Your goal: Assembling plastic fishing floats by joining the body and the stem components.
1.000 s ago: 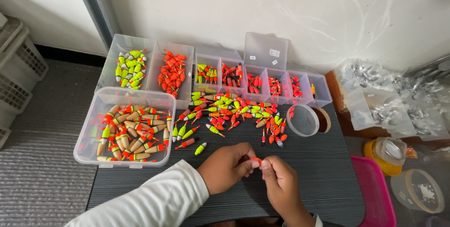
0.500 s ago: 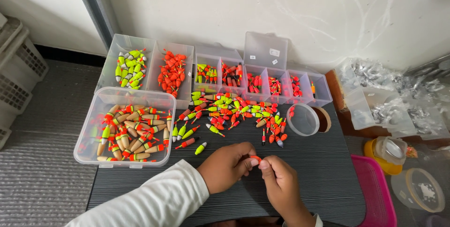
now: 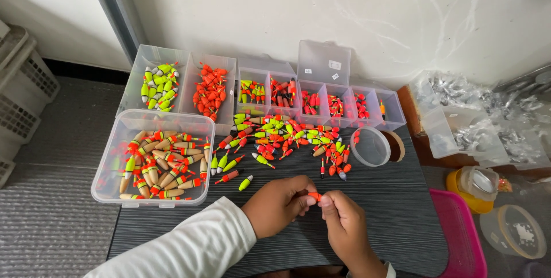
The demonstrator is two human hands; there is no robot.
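1. The left hand (image 3: 277, 204), coming out of a white sleeve (image 3: 183, 249), and the right hand (image 3: 343, 224) meet near the front edge of the dark, ribbed worktop (image 3: 396, 209); their fingertips pinch one small orange fishing float (image 3: 314, 196) between them, each hand closed narrowly on one end of it.
2. Just beyond the hands, a lime-green float with an orange tip (image 3: 245, 183) lies alone on the worktop, and a slim orange-and-green float (image 3: 229, 176) lies close beside it.
3. Farther back, a loose heap of orange, red and yellow-green floats (image 3: 287, 135) spreads across the middle of the worktop.
4. To the right of the heap stands a round clear plastic tub (image 3: 371, 146), touching a brown ring-shaped roll (image 3: 397, 146) behind it.
5. To the left sits a clear rectangular plastic box (image 3: 154, 158), filled with wooden-bodied floats that have orange and green tips.
6. Along the back edge runs a row of clear plastic compartment boxes (image 3: 258, 91), one holding yellow-green floats, the next orange ones, and smaller cells holding mixed colours; one small lid stands open.
7. Off the worktop's right side are a pink tray (image 3: 459, 238), a yellow-lidded clear jar (image 3: 475, 185) and clear plastic bags (image 3: 476, 111).
8. On the left stands a white slatted basket (image 3: 26, 86).
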